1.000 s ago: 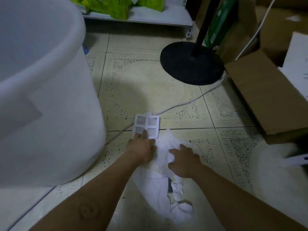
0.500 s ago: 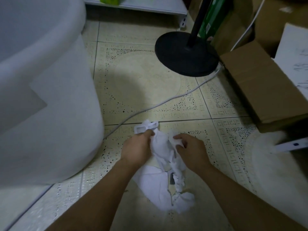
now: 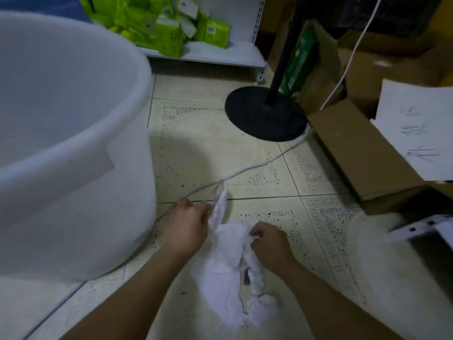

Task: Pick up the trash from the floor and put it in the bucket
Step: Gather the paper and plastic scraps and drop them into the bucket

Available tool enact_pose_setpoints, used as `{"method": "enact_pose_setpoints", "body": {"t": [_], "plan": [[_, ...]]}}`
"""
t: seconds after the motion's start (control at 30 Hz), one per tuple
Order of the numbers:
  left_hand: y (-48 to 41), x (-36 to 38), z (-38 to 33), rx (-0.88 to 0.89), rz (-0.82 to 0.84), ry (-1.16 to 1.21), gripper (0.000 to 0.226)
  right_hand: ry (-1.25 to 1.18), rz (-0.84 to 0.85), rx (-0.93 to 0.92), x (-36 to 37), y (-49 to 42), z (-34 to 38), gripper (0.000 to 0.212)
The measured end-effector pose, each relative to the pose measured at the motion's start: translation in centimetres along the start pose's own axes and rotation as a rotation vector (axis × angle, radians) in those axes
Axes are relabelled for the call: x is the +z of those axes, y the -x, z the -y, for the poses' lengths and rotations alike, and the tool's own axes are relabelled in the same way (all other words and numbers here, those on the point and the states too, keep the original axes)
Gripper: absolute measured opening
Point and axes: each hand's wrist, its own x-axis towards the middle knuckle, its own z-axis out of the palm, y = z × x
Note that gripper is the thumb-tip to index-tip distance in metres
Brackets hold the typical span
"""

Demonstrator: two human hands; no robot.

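A bunch of torn white paper trash (image 3: 228, 271) hangs and trails over the tiled floor between my hands. My left hand (image 3: 187, 227) grips its upper left part, along with a small white plastic piece (image 3: 220, 200) that sticks up past my fingers. My right hand (image 3: 268, 242) pinches the paper's upper right edge. The big white bucket (image 3: 73, 153) stands just left of my left hand, its open rim higher than both hands.
A white cable (image 3: 245, 169) runs across the floor from the bucket to a black round stand base (image 3: 262, 114). A cardboard box (image 3: 362, 153) with paper sheets lies at the right. A shelf (image 3: 206, 54) with green packs is behind.
Both hands went from pressing on the paper on the floor to gripping it and gathering it upward. The flat white plastic piece left the floor and is now in my left hand.
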Motion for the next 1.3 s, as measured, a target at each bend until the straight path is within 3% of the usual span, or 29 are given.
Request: {"method": "enact_pose_setpoints", "body": {"t": [0.17,0.37,0.5,0.6,0.87,0.9,1.0,1.07,1.17,1.3], "plan": [[-1.0,-2.2,-0.6,-0.035,0.057,0.122,0.028,-0.130,-0.016,-0.031,-1.5,0.5,2.5,0.033],[0.3,-4.4,-0.9,-0.066,0.105,0.053,0.024,-0.286,-0.077,0.097,-3.1,0.7,6.0,0.019],[0.3,-6.6,-1.1,-0.007,0.072,0.044,0.036,-0.290,-0.057,0.048,-4.0,0.8,7.1,0.042],[0.2,-8.2,-1.8,0.078,0.031,0.141,0.044,-0.270,-0.076,-0.010,-4.6,0.9,8.1,0.032],[0.3,-11.4,-3.6,0.114,0.044,0.253,0.038,0.020,0.015,-0.110,-4.8,1.2,10.1,0.089],[0.3,-11.6,-3.8,0.122,0.036,0.266,0.039,-0.005,0.035,-0.110,-4.7,1.3,10.1,0.083],[0.3,-12.3,-3.9,0.128,-0.008,0.242,0.039,-0.055,-0.036,-0.135,-4.3,1.4,9.9,0.015],[0.4,-12.9,-3.8,0.104,-0.049,0.162,0.040,0.007,-0.067,-0.093,-4.1,1.3,9.5,0.031],[0.6,-14.3,-3.7,0.076,-0.083,0.075,0.043,0.075,-0.059,-0.014,-4.2,1.6,9.3,0.025],[0.3,-16.0,-5.0,0.133,-0.005,0.018,0.049,-0.188,-0.077,-0.001,-5.5,1.7,11.3,0.026]]}}
